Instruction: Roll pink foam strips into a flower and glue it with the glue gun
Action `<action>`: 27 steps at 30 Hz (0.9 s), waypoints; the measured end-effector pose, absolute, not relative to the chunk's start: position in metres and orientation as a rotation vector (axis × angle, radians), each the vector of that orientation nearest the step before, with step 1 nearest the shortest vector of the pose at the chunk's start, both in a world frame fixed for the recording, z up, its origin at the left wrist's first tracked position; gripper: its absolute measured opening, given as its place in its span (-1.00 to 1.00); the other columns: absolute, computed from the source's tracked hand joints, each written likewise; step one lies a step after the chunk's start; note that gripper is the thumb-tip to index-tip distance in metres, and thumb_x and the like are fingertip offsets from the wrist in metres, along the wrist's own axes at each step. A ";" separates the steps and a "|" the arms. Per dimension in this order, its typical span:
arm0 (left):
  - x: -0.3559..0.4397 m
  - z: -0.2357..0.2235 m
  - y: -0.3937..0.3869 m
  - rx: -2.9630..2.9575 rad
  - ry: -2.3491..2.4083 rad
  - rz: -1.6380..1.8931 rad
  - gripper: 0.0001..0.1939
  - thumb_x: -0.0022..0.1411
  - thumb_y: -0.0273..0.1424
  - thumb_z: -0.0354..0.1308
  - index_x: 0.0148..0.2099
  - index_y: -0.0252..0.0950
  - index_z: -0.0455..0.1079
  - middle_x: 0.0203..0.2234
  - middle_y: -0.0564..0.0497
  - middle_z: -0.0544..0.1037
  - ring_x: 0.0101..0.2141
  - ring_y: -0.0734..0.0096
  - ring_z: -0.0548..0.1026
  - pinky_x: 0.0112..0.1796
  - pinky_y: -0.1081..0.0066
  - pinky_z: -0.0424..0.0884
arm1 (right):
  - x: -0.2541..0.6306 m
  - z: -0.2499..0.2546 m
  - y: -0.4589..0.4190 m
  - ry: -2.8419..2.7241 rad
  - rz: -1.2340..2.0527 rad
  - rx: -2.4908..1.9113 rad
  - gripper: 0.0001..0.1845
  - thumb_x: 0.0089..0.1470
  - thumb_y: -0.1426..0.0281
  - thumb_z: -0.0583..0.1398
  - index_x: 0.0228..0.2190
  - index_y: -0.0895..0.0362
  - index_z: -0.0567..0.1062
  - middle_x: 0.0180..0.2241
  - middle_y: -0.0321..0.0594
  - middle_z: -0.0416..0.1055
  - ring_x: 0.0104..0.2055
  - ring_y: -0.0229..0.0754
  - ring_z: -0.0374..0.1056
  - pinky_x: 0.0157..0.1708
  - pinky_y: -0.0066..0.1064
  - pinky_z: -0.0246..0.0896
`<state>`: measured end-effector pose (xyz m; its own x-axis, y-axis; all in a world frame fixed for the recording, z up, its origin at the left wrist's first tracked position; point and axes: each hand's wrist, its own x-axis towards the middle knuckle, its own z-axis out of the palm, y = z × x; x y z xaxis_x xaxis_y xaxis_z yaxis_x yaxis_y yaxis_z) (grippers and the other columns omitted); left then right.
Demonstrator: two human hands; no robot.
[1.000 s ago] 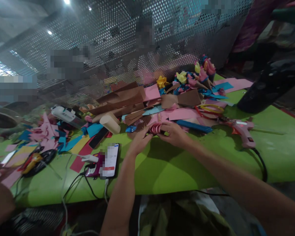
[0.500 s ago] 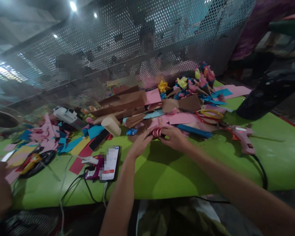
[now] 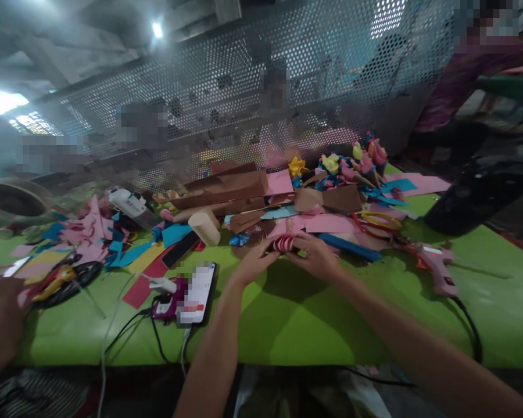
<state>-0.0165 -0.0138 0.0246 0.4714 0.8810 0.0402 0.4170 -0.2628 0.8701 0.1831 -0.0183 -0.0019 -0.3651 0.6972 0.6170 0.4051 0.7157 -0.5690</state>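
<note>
Both my hands meet over a small coiled pink paper strip (image 3: 285,242) at the middle of the green table (image 3: 287,313). My left hand (image 3: 251,265) pinches its left side, fingers closed. My right hand (image 3: 317,255) curls round its right side. The coil sits just above the table among brown and pink paper scraps (image 3: 322,204).
A pink glue gun (image 3: 436,268) with a black cord lies to the right. A phone (image 3: 196,293) and cables lie to the left, with a paper roll (image 3: 204,226), scissors (image 3: 375,222) and coloured scraps behind. A perforated metal screen (image 3: 244,93) closes the back. Another person's arm (image 3: 0,331) is at far left.
The view has tilted upward a little, so everything sits lower in the frame. My hands stay on the pink coil, fingers shifting only slightly.
</note>
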 end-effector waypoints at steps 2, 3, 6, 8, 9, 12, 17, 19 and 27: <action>-0.015 0.026 -0.015 1.882 1.110 0.671 -0.49 0.26 -0.32 0.09 0.24 -0.28 0.34 0.22 -0.09 0.42 0.22 0.16 0.35 0.30 0.12 0.13 | 0.184 -0.003 -0.018 -2.018 0.415 -0.868 -0.82 0.14 0.49 0.16 -0.32 0.09 0.58 -0.26 -0.11 0.58 -0.25 -0.11 0.47 -0.27 -0.32 0.39; -0.015 0.027 -0.015 1.887 1.119 0.664 -0.50 0.26 -0.33 0.08 0.24 -0.28 0.34 0.21 -0.10 0.43 0.22 0.16 0.36 0.29 0.12 0.14 | 0.184 -0.003 -0.018 -2.024 0.425 -0.877 -0.82 0.14 0.49 0.16 -0.31 0.09 0.58 -0.26 -0.12 0.58 -0.24 -0.11 0.47 -0.25 -0.32 0.39; -0.013 0.030 -0.016 1.890 1.141 0.659 -0.51 0.26 -0.35 0.06 0.22 -0.28 0.36 0.20 -0.09 0.44 0.21 0.16 0.36 0.29 0.13 0.13 | 0.184 -0.005 -0.017 -2.024 0.441 -0.880 -0.81 0.15 0.48 0.16 -0.28 0.08 0.59 -0.25 -0.13 0.58 -0.20 -0.11 0.47 -0.22 -0.32 0.39; -0.013 0.031 -0.017 1.889 1.145 0.662 -0.51 0.25 -0.36 0.06 0.22 -0.28 0.37 0.20 -0.08 0.45 0.21 0.16 0.36 0.30 0.12 0.13 | 0.184 -0.005 -0.017 -2.021 0.433 -0.873 -0.82 0.15 0.48 0.16 -0.29 0.09 0.58 -0.26 -0.12 0.58 -0.20 -0.10 0.47 -0.21 -0.31 0.39; -0.013 0.031 -0.017 1.886 1.142 0.667 -0.51 0.25 -0.36 0.06 0.22 -0.27 0.37 0.20 -0.08 0.44 0.21 0.16 0.36 0.30 0.12 0.13 | 0.184 -0.006 -0.017 -2.017 0.427 -0.867 -0.82 0.14 0.49 0.16 -0.30 0.09 0.57 -0.25 -0.12 0.57 -0.20 -0.10 0.47 -0.21 -0.30 0.39; -0.012 0.032 -0.018 1.868 1.123 0.678 -0.50 0.25 -0.33 0.07 0.23 -0.26 0.36 0.21 -0.07 0.44 0.21 0.15 0.36 0.29 0.12 0.13 | 0.183 -0.006 -0.017 -2.008 0.418 -0.842 -0.83 0.13 0.50 0.16 -0.30 0.11 0.56 -0.24 -0.09 0.57 -0.20 -0.09 0.48 -0.21 -0.29 0.39; -0.010 0.031 -0.018 1.854 1.132 0.684 -0.52 0.27 -0.32 0.05 0.22 -0.26 0.37 0.18 -0.05 0.47 0.19 0.16 0.37 0.28 0.11 0.15 | 0.184 -0.004 -0.018 -2.011 0.412 -0.847 -0.84 0.11 0.52 0.16 -0.34 0.11 0.55 -0.31 -0.13 0.55 -0.29 -0.13 0.45 -0.29 -0.34 0.37; -0.009 0.031 -0.018 1.859 1.146 0.689 -0.53 0.28 -0.32 0.04 0.21 -0.24 0.38 0.17 -0.03 0.48 0.19 0.17 0.38 0.28 0.11 0.15 | 0.184 -0.003 -0.018 -2.011 0.413 -0.846 -0.84 0.11 0.52 0.17 -0.35 0.10 0.55 -0.33 -0.14 0.54 -0.28 -0.13 0.45 -0.28 -0.34 0.36; -0.003 0.030 -0.021 1.935 1.292 0.666 -0.49 0.24 -0.39 -0.04 0.21 -0.28 0.39 0.12 -0.08 0.52 0.12 0.11 0.44 0.22 0.10 0.24 | 0.183 -0.004 -0.017 -2.013 0.427 -0.849 -0.83 0.08 0.55 0.17 -0.37 0.11 0.55 -0.32 -0.15 0.54 -0.30 -0.16 0.43 -0.31 -0.39 0.32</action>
